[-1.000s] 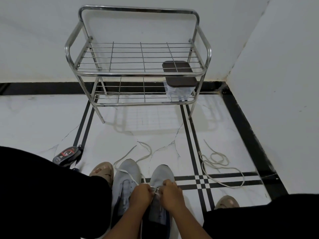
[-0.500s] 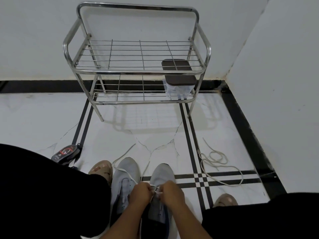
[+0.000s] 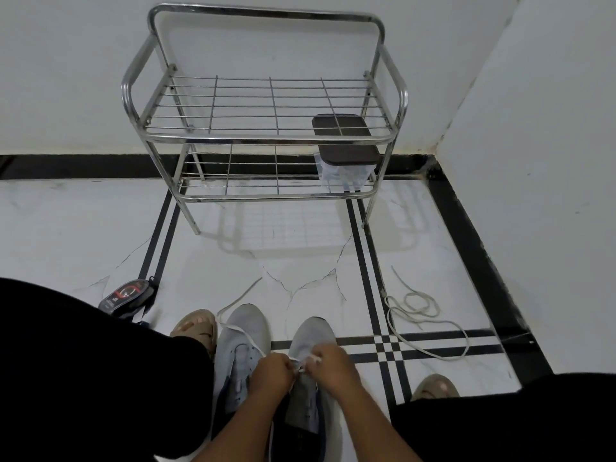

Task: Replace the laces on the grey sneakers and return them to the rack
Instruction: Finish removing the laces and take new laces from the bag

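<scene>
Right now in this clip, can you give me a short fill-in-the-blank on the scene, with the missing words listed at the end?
1. Both hands, left hand and right hand, pinch a white lace over the ____ grey sneaker.
2. The metal rack has ____ shelves.
3. The clear box with a dark lid sits on the rack's ____ shelf.
4. A loose lace lies coiled on the ____.

Missing words: right; two; lower; floor

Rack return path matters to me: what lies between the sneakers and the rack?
Head view: only bare tiled floor between sneakers and rack.
</scene>
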